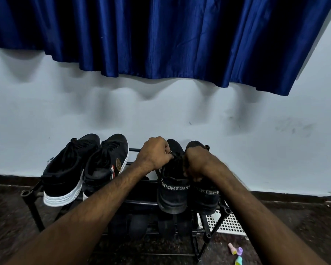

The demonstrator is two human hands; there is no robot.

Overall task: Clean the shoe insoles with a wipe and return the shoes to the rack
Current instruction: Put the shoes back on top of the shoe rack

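Note:
A black metal shoe rack (30,193) stands against the pale wall. On its top tier at the right sit two black sport shoes with white lettering on the heels, one on the left (173,192) and one on the right (206,197). My left hand (156,153) pinches the laces of the left sport shoe. My right hand (196,162) grips the tongue and opening of the right sport shoe. No wipe is in view.
Two black sneakers with white soles (65,173) (105,165) sit on the rack's top left. Dark shoes (138,224) fill the lower tier. A white perforated basket (229,224) stands behind the rack's right leg. Small pastel toys (236,254) lie on the dark floor. A blue curtain (161,35) hangs above.

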